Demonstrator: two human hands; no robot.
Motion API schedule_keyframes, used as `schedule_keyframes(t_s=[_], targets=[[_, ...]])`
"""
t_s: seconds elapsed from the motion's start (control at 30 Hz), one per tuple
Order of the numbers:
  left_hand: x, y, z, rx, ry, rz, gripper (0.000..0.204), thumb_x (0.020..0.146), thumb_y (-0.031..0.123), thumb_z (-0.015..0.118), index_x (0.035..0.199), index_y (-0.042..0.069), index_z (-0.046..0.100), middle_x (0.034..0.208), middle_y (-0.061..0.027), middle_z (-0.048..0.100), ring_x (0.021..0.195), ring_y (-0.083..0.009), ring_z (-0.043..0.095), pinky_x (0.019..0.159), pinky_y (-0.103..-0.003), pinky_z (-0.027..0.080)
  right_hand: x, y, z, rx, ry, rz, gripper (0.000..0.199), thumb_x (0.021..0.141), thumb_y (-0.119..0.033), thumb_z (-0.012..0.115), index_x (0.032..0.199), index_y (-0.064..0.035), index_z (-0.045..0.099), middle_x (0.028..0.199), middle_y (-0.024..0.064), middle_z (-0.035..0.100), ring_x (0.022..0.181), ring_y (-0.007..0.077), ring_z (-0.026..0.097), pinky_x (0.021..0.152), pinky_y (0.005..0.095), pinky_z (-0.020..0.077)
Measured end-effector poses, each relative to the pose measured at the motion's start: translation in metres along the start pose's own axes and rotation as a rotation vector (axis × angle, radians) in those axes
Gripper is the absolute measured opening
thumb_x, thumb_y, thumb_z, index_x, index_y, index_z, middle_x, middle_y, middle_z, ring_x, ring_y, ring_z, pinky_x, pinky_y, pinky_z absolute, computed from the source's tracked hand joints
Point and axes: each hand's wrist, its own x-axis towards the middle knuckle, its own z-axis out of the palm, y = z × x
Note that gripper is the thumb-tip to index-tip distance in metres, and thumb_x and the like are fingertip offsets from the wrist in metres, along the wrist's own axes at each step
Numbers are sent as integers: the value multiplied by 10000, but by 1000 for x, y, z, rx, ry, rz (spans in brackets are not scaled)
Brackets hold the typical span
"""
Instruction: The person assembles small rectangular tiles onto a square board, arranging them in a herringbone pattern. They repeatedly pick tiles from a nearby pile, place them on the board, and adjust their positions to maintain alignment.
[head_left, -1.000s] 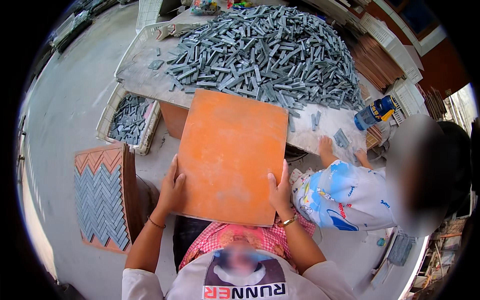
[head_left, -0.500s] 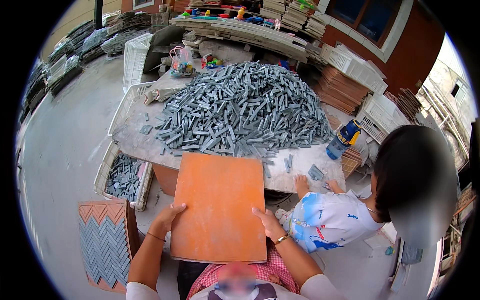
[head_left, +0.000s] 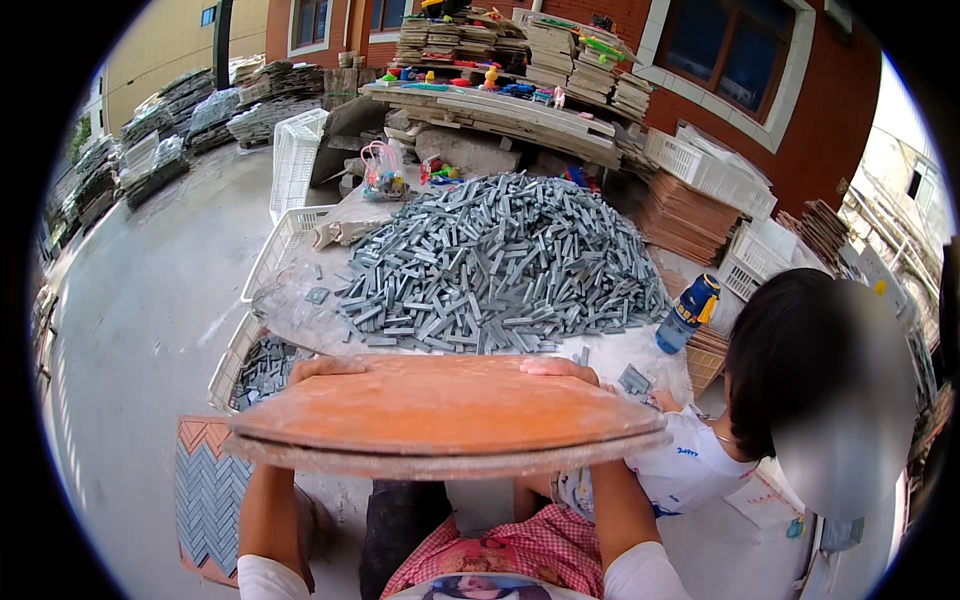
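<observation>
A flat orange board (head_left: pixel 450 400) is lifted close to me, its dusty near edge toward me. That edge shows more than one layer, so it may be a stack of boards. My left hand (head_left: pixel 326 367) grips the board's far left side, fingers over the top. On the far right side my right hand (head_left: pixel 560 369) holds it the same way. Beyond the board, a large heap of narrow grey tile strips (head_left: pixel 510 265) covers the table (head_left: pixel 290 290). The board hides the table's front edge and parts of my forearms.
A person (head_left: pixel 790 370) stands at the table's right, beside a blue bottle (head_left: pixel 688 314). At lower left lies a panel of grey herringbone strips (head_left: pixel 212 500). A white crate (head_left: pixel 232 365) of strips is behind it. Brown boards (head_left: pixel 688 215) are stacked at the back right.
The board has gone from showing its full face to a flatter, nearly edge-on tilt, raised closer to me. Both hands have moved to its far side. My view has tipped upward.
</observation>
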Motion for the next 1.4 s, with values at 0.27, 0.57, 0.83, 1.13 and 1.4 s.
schedule_keyframes(t_s=[0.27,0.57,0.83,1.13,1.4], targets=[[-60,-72,30,950,6,257,274,791,87,513,1031,95,644,1079,-88,617,1064,-272,558,936,-373,432,-80,55,31,-972,26,-169,280,790,-89,535,1051,-75,636,1109,119,600,1079,256,554,935,411,422],[-60,-139,30,1160,-32,245,380,792,78,507,1169,97,552,1229,-58,530,1152,-238,494,966,-380,401,-100,109,24,-1057,5,64,356,802,-45,496,1143,-94,584,1208,93,545,1134,276,510,949,441,390],[-27,-37,40,1132,153,-17,527,862,190,505,1349,63,348,1385,-99,370,1294,-258,322,1064,-425,213,-48,-14,41,-1176,174,11,487,865,-260,517,1257,19,448,1318,189,427,1245,339,378,1038,494,247],[-84,-83,71,1046,-45,-323,713,805,239,583,1382,18,228,1449,-168,198,1339,-342,184,1076,-431,182,-87,64,66,-1117,-144,318,682,801,-268,614,1319,57,312,1358,274,314,1282,384,287,1055,467,219],[-202,-46,109,630,82,-527,818,788,277,612,1385,-42,152,1432,-254,174,1354,-354,131,1094,-390,102,-185,7,96,-640,88,686,732,790,-165,614,1343,92,209,1402,302,202,1319,385,221,1060,414,216]])
